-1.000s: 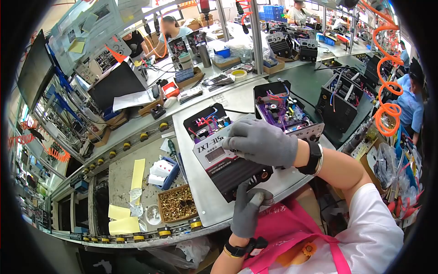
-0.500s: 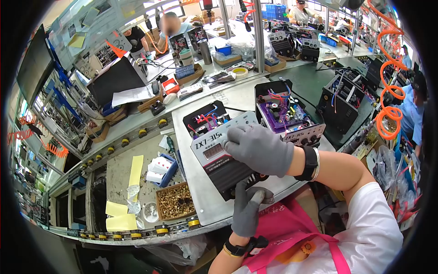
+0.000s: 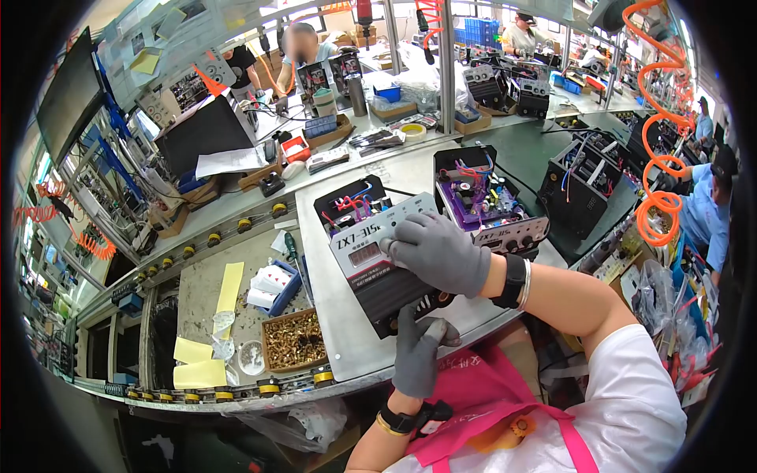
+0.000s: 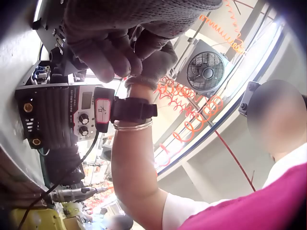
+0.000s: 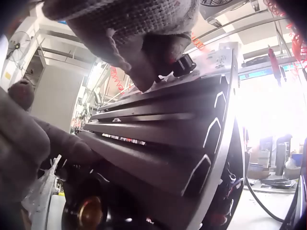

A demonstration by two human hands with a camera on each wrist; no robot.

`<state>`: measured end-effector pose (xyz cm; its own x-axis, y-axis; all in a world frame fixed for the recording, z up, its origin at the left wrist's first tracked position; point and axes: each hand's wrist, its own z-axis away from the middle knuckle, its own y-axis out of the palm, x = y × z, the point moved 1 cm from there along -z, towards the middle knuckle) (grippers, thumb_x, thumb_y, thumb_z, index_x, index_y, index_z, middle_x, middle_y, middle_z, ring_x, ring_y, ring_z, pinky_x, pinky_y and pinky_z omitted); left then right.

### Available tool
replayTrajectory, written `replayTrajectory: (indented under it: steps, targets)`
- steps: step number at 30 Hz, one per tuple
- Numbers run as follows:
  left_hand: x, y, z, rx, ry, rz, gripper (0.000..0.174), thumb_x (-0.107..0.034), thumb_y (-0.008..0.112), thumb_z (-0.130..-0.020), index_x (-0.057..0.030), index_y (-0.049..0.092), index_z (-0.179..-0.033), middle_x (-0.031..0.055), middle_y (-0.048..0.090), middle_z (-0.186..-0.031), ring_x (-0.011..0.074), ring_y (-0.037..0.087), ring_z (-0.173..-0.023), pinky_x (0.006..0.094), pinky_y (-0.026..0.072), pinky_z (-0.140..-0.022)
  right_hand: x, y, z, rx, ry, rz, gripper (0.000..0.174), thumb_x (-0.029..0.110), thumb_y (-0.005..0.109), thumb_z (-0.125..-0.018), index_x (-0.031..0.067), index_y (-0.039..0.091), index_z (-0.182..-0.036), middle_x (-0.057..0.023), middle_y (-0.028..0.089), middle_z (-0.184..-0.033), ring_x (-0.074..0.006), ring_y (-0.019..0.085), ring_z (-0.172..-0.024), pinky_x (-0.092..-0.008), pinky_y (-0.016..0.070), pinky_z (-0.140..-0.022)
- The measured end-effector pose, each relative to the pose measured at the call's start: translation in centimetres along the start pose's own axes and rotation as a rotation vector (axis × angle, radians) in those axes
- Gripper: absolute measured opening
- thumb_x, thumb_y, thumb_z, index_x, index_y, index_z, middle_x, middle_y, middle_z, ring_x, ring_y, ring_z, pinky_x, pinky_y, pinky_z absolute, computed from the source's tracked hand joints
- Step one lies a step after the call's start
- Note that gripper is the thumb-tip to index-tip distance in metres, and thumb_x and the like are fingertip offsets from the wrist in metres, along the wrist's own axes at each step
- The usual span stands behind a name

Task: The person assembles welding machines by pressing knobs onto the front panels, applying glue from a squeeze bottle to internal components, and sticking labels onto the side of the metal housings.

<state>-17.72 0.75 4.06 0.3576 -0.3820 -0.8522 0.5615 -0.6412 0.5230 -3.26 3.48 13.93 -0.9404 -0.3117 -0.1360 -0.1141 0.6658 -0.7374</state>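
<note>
My right hand (image 3: 438, 254) has rolled slightly lower over the ZX7-315 unit's (image 3: 388, 298) face, fingers curled near a knob (image 5: 185, 65); can't tell if they pinch anything, but I'd read it as control work, unfinished. Unit hasn't shifted on the surface (image 3: 345, 347), beside the second unit (image 3: 477, 189); left hand (image 3: 418, 359) has its index out straight at the lower edge.

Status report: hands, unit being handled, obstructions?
Right grip at front panel, hold unclear; left grip at its lower edge. Handled unit on table, circuitry exposed. Second unit alongside; no obstruction seen.
</note>
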Motion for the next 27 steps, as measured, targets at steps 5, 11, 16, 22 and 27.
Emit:
replayTrajectory:
  steps: [5, 11, 16, 22, 27]
  targets:
    - [0.2, 0.1, 0.1, 0.004, 0.006, 0.001, 0.054, -0.018, 0.053, -0.09, 0.0036, 0.029, -0.133, 0.0121, 0.058, -0.079, 0.0195, 0.057, -0.075, 0.0344, 0.0489, -0.074, 0.1, 0.1, 0.9, -0.023, -0.039, -0.002, 0.02, 0.017, 0.057, -0.078, 0.009, 0.063, -0.096, -0.0033, 0.055, -0.089, -0.0224, 0.057, -0.089, -0.0372, 0.0452, -0.082]
    - [0.5, 0.2, 0.5, -0.022, 0.013, -0.029, 0.049, -0.016, 0.052, -0.091, 0.0023, 0.032, -0.132, 0.0118, 0.057, -0.078, 0.0192, 0.057, -0.074, 0.034, 0.0489, -0.072, -0.3, 0.5, 1.6, -0.039, -0.109, 0.039, 0.021, 0.016, 0.058, -0.077, 0.0097, 0.063, -0.097, -0.0029, 0.056, -0.09, -0.0222, 0.057, -0.089, -0.0368, 0.0452, -0.082]
    - [0.6, 0.1, 0.3, -0.05, 0.01, -0.026, 0.046, -0.015, 0.051, -0.091, 0.0023, 0.034, -0.13, 0.0106, 0.056, -0.074, 0.0188, 0.057, -0.073, 0.0334, 0.049, -0.072, 0.2, 0.0, 0.5, -0.002, -0.067, 0.118, 0.016, 0.018, 0.063, -0.079, 0.0136, 0.067, -0.093, 0.0, 0.053, -0.081, -0.0189, 0.056, -0.083, -0.0348, 0.0466, -0.073]
    - [0.9, 0.1, 0.7, -0.025, 0.023, -0.041, 0.045, -0.014, 0.051, -0.091, 0.0025, 0.035, -0.13, 0.0091, 0.056, -0.074, 0.0183, 0.056, -0.073, 0.0334, 0.0485, -0.072, 0.1, 0.4, 1.6, -0.077, -0.055, 0.042, 0.016, 0.018, 0.062, -0.08, 0.0121, 0.066, -0.094, -0.0002, 0.052, -0.08, -0.0184, 0.056, -0.082, -0.0338, 0.0458, -0.074]
    - [1.9, -0.1, 1.0, -0.039, 0.028, -0.012, 0.046, -0.012, 0.052, -0.091, 0.0025, 0.033, -0.131, 0.0106, 0.057, -0.078, 0.018, 0.057, -0.073, 0.0329, 0.0487, -0.071, 0.9, 0.1, 2.7, 0.008, -0.125, 0.128, 0.022, 0.019, 0.063, -0.079, 0.0138, 0.064, -0.101, 0.0, 0.051, -0.083, -0.0177, 0.056, -0.084, -0.033, 0.0449, -0.077]
